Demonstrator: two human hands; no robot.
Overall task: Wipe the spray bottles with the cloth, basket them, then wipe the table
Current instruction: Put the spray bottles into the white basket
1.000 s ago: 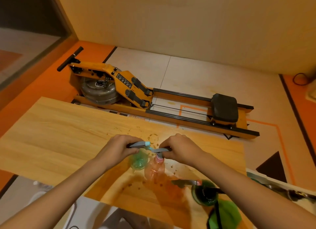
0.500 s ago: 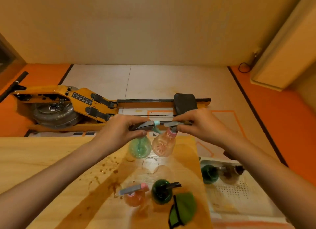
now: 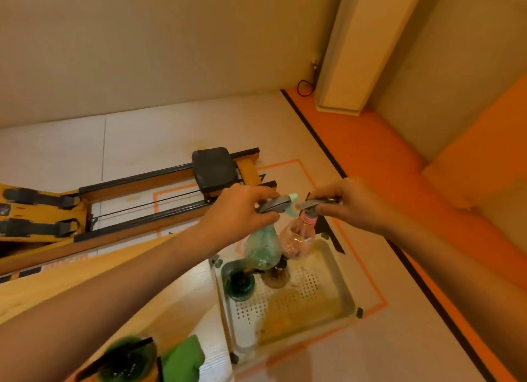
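Both bottles have been carried off the counter (image 3: pixel 57 279), past its right edge, and now hang over the far end of the basket (image 3: pixel 342 279). The left hand (image 3: pixel 242 210) grips the green bottle (image 3: pixel 262 247) by its trigger head; the right hand (image 3: pixel 350 205) pinches the pink bottle (image 3: pixel 298 242) the same way. Two bottles, seemingly, already stand below. The cloth (image 3: pixel 182 359) and a dark bottle (image 3: pixel 128 359) remain at the counter's near edge, so basketing is unfinished.

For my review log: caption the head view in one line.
Left hand holds a green spray bottle, right hand a pink bottle, above the white basket.
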